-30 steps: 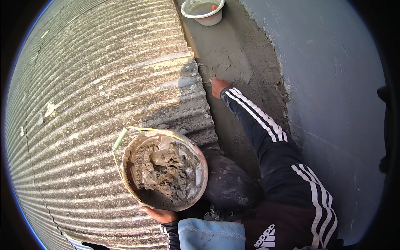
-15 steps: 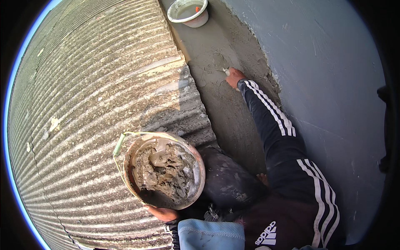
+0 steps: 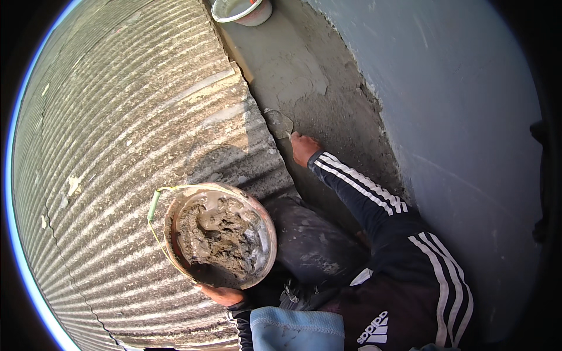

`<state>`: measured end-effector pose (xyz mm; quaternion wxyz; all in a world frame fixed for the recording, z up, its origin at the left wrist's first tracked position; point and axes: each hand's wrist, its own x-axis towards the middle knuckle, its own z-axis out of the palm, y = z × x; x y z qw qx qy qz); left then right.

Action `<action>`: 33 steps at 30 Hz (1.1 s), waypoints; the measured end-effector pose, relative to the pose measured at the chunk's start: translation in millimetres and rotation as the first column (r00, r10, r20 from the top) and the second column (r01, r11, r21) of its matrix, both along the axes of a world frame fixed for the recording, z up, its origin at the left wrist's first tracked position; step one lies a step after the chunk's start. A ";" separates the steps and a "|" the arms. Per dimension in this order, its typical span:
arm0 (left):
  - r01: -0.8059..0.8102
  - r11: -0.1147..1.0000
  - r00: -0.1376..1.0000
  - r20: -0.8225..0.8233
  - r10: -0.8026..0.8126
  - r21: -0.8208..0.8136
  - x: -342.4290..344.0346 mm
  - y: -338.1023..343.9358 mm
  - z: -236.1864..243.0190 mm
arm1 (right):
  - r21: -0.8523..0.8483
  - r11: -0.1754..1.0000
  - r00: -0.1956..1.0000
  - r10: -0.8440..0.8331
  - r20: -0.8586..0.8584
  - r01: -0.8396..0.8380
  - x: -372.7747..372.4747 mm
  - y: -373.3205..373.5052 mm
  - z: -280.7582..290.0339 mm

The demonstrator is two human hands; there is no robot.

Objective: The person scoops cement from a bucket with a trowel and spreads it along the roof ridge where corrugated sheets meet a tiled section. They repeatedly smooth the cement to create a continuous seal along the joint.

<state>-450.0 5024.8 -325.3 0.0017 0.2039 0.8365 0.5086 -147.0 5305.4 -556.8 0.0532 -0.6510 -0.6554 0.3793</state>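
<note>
Appearing at left, over corrugated sheets [image 3: 117, 175], is a bucket [image 3: 270, 237] of wet mortar [image 3: 219, 237]. The left hand [image 3: 222, 295] touches its lower edge; the fingers are partly hidden, so I cannot tell if they grip. A basin [image 3: 256, 16] is cut by the upper border. The trowel [image 3: 278, 124], its blade hardly distinct from grey cement [image 3: 272, 58], has its handle mostly covered by the right hand [image 3: 305, 148], closed around it.

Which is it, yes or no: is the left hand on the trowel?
No, the left hand is against the bucket, while the right hand grips the trowel.
</note>
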 end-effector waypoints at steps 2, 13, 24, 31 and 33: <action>0.047 0.992 0.985 -0.159 -0.065 -0.116 -7.3 -8.3 -6.8 | 0.064 0.998 0.999 -0.018 0.039 0.016 6.2 -34.1 6.8; 0.074 0.979 0.955 -0.268 -0.125 -0.192 -58.5 -35.9 -40.1 | 0.010 0.971 0.934 -0.225 -0.277 0.238 76.3 -44.4 81.5; 0.213 0.964 0.957 -0.163 -0.239 -0.158 4.2 -8.5 -3.1 | 0.321 0.931 0.727 0.341 -0.596 -0.174 85.9 -28.9 252.9; 0.363 0.756 0.757 0.300 -0.580 0.545 13.5 10.9 13.3 | 0.458 0.658 0.669 0.724 -0.167 -0.598 -18.9 -98.4 320.5; 0.366 0.740 0.723 0.327 -0.608 0.565 13.8 14.1 22.1 | 0.472 0.706 0.694 0.679 -0.239 -0.528 -28.1 -112.3 324.0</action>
